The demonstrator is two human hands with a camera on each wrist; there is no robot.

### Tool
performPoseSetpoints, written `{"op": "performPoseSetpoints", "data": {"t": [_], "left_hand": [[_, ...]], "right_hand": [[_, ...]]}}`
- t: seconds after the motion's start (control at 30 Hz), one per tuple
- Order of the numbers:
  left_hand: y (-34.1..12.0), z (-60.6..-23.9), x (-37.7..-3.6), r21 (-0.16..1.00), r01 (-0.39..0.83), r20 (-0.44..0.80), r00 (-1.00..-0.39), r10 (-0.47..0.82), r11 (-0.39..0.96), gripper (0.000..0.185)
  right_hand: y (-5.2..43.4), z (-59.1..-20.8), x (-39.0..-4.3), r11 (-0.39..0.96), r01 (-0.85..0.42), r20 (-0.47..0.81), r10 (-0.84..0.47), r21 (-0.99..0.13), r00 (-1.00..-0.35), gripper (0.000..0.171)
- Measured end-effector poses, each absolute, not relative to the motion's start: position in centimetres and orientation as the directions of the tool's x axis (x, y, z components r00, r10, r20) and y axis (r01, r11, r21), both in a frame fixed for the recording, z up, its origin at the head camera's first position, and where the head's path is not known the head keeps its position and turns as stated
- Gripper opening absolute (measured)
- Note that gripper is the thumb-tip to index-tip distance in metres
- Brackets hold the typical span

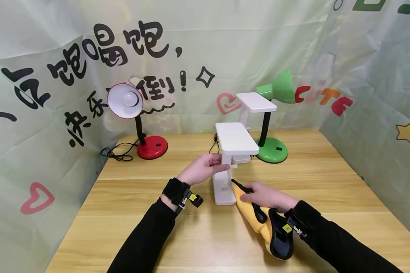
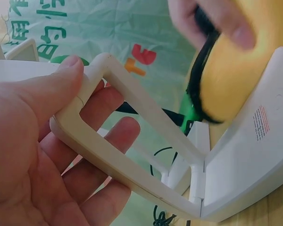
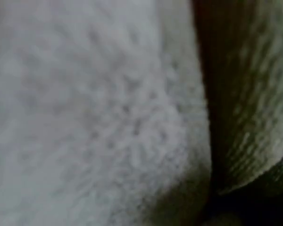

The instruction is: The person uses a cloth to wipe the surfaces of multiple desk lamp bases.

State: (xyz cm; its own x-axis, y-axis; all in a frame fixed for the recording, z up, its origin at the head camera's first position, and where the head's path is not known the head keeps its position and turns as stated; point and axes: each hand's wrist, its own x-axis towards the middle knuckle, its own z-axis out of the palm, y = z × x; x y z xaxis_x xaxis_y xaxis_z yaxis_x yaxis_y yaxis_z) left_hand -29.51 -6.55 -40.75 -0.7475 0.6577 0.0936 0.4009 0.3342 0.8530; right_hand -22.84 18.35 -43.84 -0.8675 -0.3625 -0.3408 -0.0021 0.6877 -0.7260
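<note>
White plastic, smooth and square-edged, forms the folding desk lamp (image 1: 225,167) that stands near the middle of a pale wooden table (image 1: 130,227), its flat rectangular head level above a slim rectangular base. From the head camera, the left hand (image 1: 201,169) grips the lamp's upright arm just under the head, while the right hand (image 1: 264,196) presses a yellow cloth (image 1: 251,208) with black trim against the right edge of the base. The left wrist view shows what the head camera cannot: the lamp's arm is an open rectangular frame, hinged at the base, and the thumb and curled fingers (image 2: 73,75) close around its upper bar, with the yellow cloth (image 2: 236,70) lying against the top of the base under blurred fingertips. The right wrist view is filled by soft, fuzzy fabric seen out of focus and shows nothing of the hand itself. Behind the lamp stands a second white lamp (image 1: 256,104) of the same flat shape; beside that, to the right, a green lamp (image 1: 275,113) with a conical shade and round base. Well to the left of the held lamp, a red lamp (image 1: 136,121) with a gooseneck and round base faces the camera, its black cord (image 1: 117,151) coiled on the table. Crinkled printed sheeting (image 1: 37,132) walls in the table on three sides.
</note>
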Motion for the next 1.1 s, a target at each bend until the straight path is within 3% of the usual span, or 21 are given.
{"op": "performPoseSetpoints", "data": {"t": [0.23,0.47,0.77,1.0,1.1], "left_hand": [[-6.5,-40.8,-29.6,0.86,0.398,0.096,-0.741,0.665,0.32,0.023],[-6.5,-40.8,-29.6,0.858,0.407,0.108,-0.738,0.666,0.313,0.021],[-6.5,-40.8,-29.5,0.863,0.391,0.09,-0.742,0.665,0.319,0.024],[-6.5,-40.6,-29.4,0.872,0.368,0.058,-0.733,0.677,0.323,0.031],[-6.6,-40.6,-29.4,0.88,0.355,0.045,-0.723,0.69,0.314,0.027]], "right_hand": [[17.6,-44.6,-26.7,0.638,0.024,-0.282,-0.305,-0.769,-0.91,0.022],[17.1,-44.5,-30.5,0.614,-0.024,-0.218,-0.316,-0.789,-0.923,0.049],[17.1,-44.8,-31.4,0.621,0.027,-0.235,-0.255,-0.783,-0.938,0.048],[17.1,-44.1,-31.7,0.57,-0.145,-0.014,-0.266,-0.809,-0.964,0.045],[17.0,-43.0,-31.9,0.57,-0.196,0.017,-0.304,-0.798,-0.952,0.043]]}}
